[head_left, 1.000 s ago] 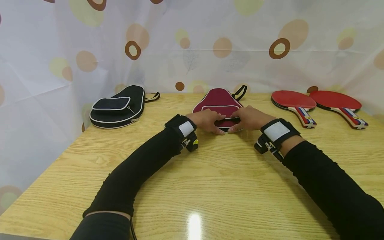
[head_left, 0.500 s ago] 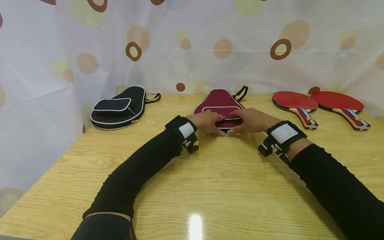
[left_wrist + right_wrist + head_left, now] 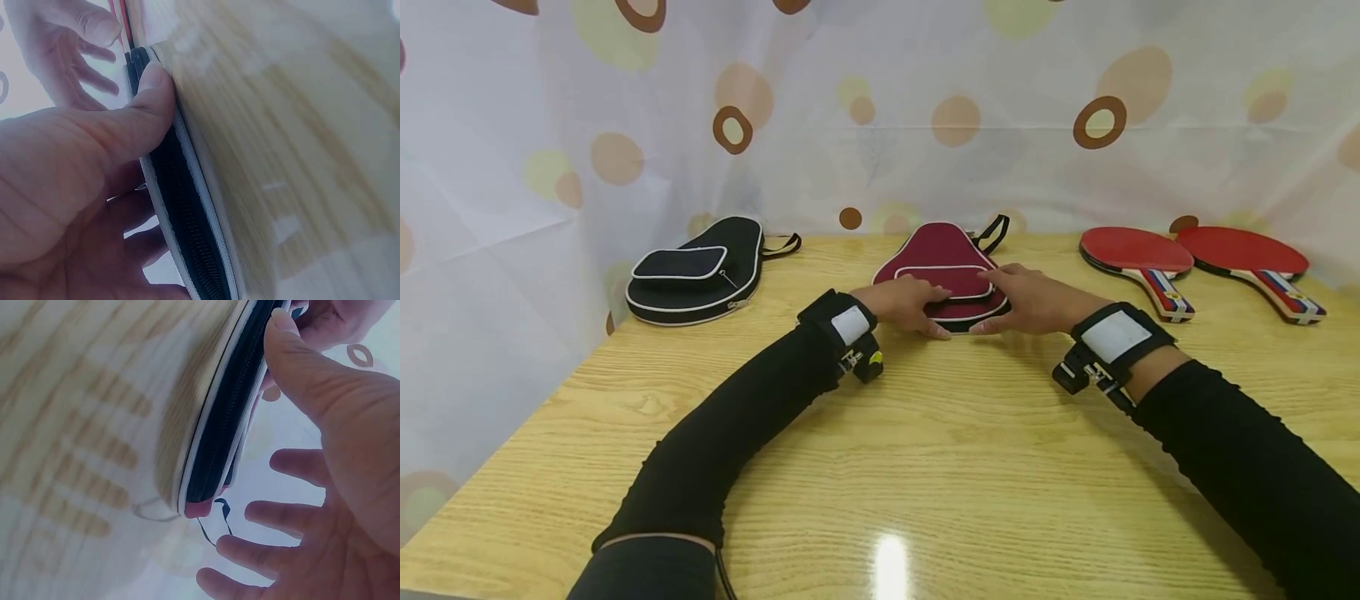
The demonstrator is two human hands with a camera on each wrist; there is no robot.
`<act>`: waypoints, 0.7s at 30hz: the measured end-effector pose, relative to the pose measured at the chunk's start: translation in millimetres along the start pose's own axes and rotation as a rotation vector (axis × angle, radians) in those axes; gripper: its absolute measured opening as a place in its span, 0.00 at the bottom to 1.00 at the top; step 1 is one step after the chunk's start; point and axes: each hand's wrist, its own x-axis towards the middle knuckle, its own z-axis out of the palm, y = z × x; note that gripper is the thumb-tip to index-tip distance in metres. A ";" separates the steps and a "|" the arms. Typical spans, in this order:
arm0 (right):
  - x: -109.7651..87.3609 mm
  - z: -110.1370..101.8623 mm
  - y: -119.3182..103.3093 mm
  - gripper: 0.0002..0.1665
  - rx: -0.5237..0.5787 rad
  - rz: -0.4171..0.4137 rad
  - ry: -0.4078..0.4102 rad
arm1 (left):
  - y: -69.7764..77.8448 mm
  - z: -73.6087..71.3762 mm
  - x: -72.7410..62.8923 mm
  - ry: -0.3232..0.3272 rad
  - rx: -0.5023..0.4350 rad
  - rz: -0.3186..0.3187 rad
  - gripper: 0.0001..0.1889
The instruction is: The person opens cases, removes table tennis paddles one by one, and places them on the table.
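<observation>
A maroon table tennis paddle case (image 3: pixel 942 244) with white piping and a front pocket lies at the back middle of the table. My left hand (image 3: pixel 904 303) grips its near left edge, the thumb on the black zipper band (image 3: pixel 184 206) and the fingers over the top. On the near right side is my right hand (image 3: pixel 1036 302). Its thumb lies against the case's edge, while the other fingers (image 3: pixel 284 515) are spread and straight. Both hands partly cover the case's near end in the head view.
A black paddle case (image 3: pixel 707 287) with a strap lies at the back left. Two red table tennis paddles (image 3: pixel 1135 247) (image 3: pixel 1240 250) lie at the back right, handles toward me. A patterned curtain (image 3: pixel 880 108) stands behind the wooden table (image 3: pixel 925 450).
The maroon case has shifted slightly left, turning a little, and my left hand has moved left with it. More of its front pocket shows between the hands. My right forearm has swung outward slightly.
</observation>
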 end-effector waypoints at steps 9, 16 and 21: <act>0.3 2.8 0.9 0.55 0.000 0.040 -0.015 | -13.1 3.6 -4.5 0.015 -0.019 0.006 0.40; -2.2 2.5 0.4 0.54 -0.001 0.055 -0.022 | -24.8 4.8 -14.0 0.010 -0.048 0.004 0.40; -1.7 3.6 1.3 0.53 0.007 0.066 -0.026 | -32.3 5.8 -18.5 0.011 -0.064 -0.002 0.40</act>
